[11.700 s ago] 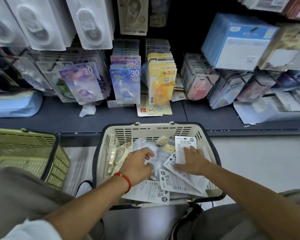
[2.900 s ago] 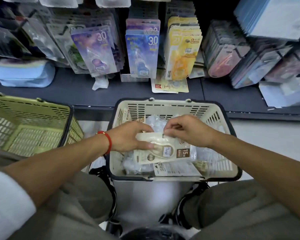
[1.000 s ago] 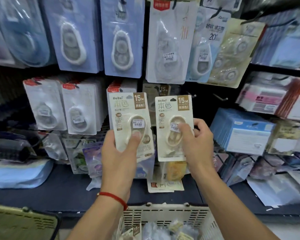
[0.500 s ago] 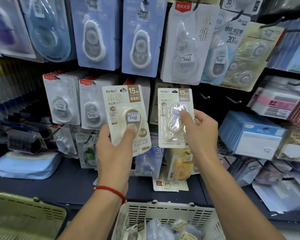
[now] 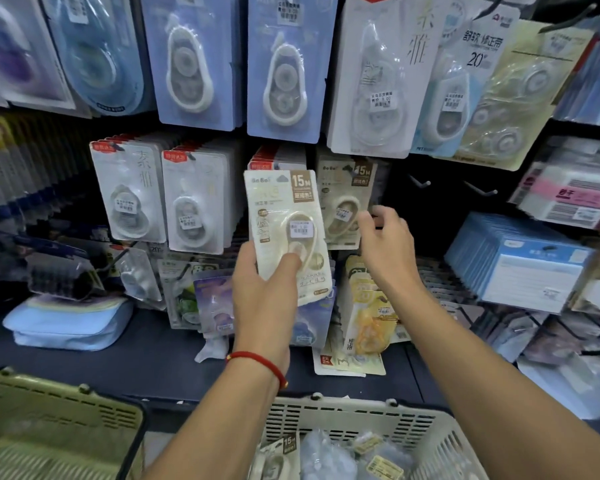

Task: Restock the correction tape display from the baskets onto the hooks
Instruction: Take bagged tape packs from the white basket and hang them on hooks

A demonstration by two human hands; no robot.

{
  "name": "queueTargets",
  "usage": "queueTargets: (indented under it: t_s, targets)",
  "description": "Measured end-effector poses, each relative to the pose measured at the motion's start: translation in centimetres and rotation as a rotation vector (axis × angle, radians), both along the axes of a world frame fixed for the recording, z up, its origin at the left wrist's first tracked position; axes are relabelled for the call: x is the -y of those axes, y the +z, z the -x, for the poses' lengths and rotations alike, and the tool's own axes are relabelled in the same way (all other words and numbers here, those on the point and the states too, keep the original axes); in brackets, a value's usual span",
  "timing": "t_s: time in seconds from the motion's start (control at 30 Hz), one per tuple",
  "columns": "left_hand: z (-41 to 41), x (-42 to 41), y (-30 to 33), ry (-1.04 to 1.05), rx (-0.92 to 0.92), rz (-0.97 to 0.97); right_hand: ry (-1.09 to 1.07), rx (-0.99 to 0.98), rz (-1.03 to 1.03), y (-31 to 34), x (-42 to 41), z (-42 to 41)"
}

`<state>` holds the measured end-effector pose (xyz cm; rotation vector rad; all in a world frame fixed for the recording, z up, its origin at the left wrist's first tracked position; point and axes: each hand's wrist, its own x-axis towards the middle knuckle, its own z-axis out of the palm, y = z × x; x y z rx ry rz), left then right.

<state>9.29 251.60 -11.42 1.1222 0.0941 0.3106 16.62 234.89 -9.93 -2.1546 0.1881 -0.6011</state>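
Left hand (image 5: 262, 289) grips a cream 15M correction tape pack (image 5: 286, 233) upright in front of the display, thumb pressed on the blister. Right hand (image 5: 387, 244) holds nothing, fingers loosely curled, just beside a matching pack on its hook (image 5: 347, 206). White basket (image 5: 354, 415) below holds more packs; green basket (image 5: 59, 410) at left.
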Motion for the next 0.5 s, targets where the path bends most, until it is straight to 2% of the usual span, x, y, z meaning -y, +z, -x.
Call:
queueTargets:
  t_s: [0.1,0.17,0.33,0.5]
  targets:
    - [-0.2,0.7,0.1,-0.038,0.015,-0.058,0.359,0.024,-0.241,0.0,0.7,2.9]
    - [0.0,1.3,0.0,-0.095,0.038,-0.108,0.491,0.03,-0.302,-0.5,0.9,4.7]
    - [0.5,2.6,-0.1,-0.189,0.114,-0.194,0.432,0.12,-0.44,-0.8,1.0,6.0]
    - [0.5,2.9,-0.8,-0.132,0.037,-0.215,0.394,0.151,-0.489,0.1,1.4,5.7]
